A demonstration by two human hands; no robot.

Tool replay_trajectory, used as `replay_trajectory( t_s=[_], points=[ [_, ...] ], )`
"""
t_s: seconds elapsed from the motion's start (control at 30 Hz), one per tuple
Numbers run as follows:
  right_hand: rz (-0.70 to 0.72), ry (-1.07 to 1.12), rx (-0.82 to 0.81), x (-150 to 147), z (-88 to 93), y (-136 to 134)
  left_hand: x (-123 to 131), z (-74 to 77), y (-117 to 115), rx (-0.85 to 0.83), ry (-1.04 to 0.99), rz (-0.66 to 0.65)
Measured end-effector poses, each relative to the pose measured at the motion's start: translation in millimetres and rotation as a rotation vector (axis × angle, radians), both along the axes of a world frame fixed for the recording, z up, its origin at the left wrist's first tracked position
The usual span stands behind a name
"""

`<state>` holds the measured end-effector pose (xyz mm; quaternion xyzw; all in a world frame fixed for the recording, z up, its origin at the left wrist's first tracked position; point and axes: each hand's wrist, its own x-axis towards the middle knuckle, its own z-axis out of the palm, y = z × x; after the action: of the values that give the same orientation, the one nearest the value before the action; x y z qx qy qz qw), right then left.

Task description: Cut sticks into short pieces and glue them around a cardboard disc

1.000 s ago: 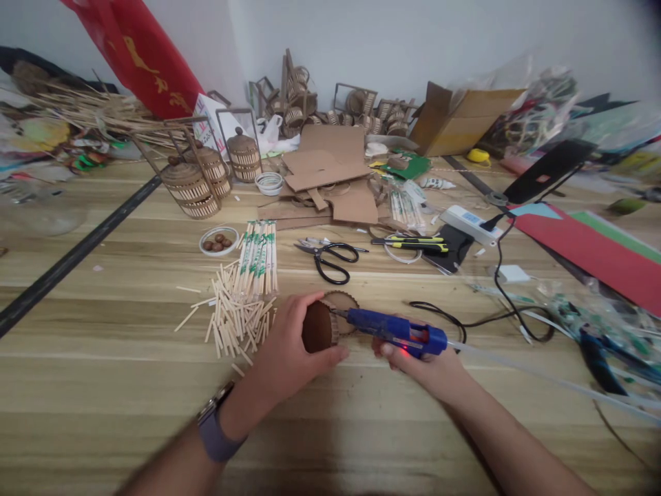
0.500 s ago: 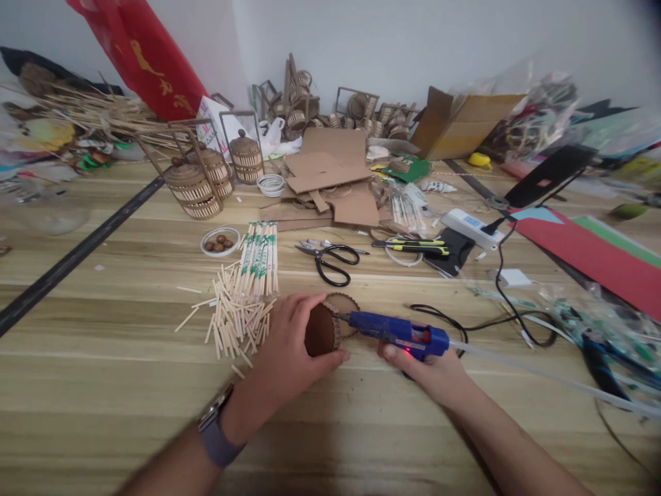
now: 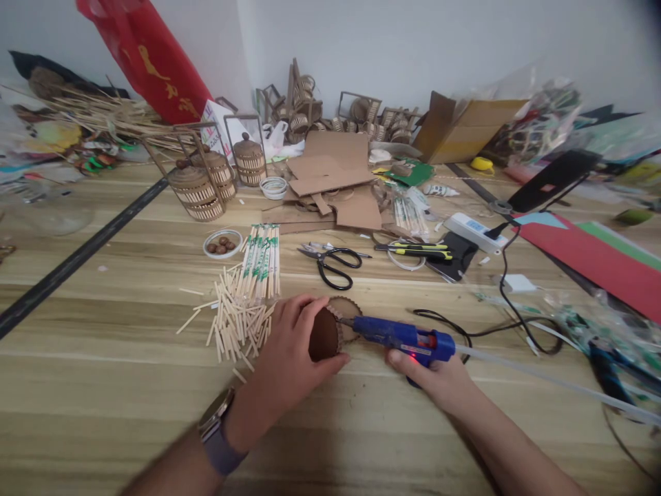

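Note:
My left hand is curled around a small round brown cardboard cup, tilted so that its ridged rim faces right. In my right hand is a blue hot glue gun, its red light lit and a long clear glue stick running out of its back. The nozzle meets or nearly meets the cup's rim; I cannot tell whether they touch. Behind the cup lies a flat round cardboard piece with a scalloped edge. Short wooden sticks are heaped left of my left hand.
Black-handled scissors and a yellow-black utility knife lie beyond the cup. Wrapped chopsticks, a dish of brown balls, finished baskets and cardboard sheets stand farther back. A black cable crosses the right side.
The whole view has shifted slightly, so everything sits a little right and lower. Both hands keep their holds, and the nozzle stays at the cup's rim.

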<state>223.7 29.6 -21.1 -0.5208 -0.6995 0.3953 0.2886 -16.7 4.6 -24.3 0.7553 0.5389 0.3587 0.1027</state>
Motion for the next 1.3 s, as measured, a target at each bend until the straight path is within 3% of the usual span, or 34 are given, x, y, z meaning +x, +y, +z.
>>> replay_trajectory(
  t_s=[0.27,1.3],
  points=[
    [-0.012,0.064,-0.016,-5.4,8.1,-3.6,1.0,1.6,-0.7,-0.004,0.003,0.005],
    [-0.044,0.017,0.077,2.6,-6.1,0.8,1.2,0.7,-1.3,0.005,0.008,0.020]
  ],
)
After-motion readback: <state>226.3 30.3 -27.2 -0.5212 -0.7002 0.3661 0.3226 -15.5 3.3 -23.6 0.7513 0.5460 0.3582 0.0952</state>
